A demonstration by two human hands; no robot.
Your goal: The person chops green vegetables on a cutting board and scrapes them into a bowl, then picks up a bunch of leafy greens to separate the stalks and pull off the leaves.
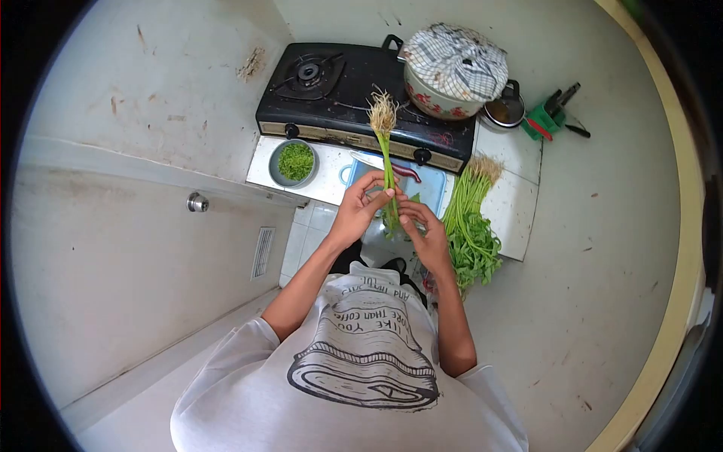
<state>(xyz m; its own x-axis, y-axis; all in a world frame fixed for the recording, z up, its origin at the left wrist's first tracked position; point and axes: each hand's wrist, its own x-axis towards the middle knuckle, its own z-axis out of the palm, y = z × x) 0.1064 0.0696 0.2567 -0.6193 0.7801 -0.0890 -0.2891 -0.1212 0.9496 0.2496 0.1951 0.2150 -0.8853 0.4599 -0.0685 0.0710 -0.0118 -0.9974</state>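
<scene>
My left hand (358, 211) is closed around a small bunch of leafy greens (385, 147), pinching the green stems with the thumb. The bunch stands roots up, its pale stringy roots pointing toward the stove and its leaves hanging below. My right hand (428, 239) is at the leafy lower end, fingers curled in against the leaves; the exact grip is partly hidden. Beneath the hands lies a blue cutting board (433, 184) with a knife (407, 172) with a dark red handle on it. A larger pile of rooted greens (473, 215) lies to the right.
A grey bowl of chopped greens (295, 162) stands on the counter at left. Behind is a black gas stove (346, 98) bearing a large cloth-covered pot (444, 102). A small lidded pot (504, 113) and a green utensil holder (544, 120) stand at right. Walls border both sides.
</scene>
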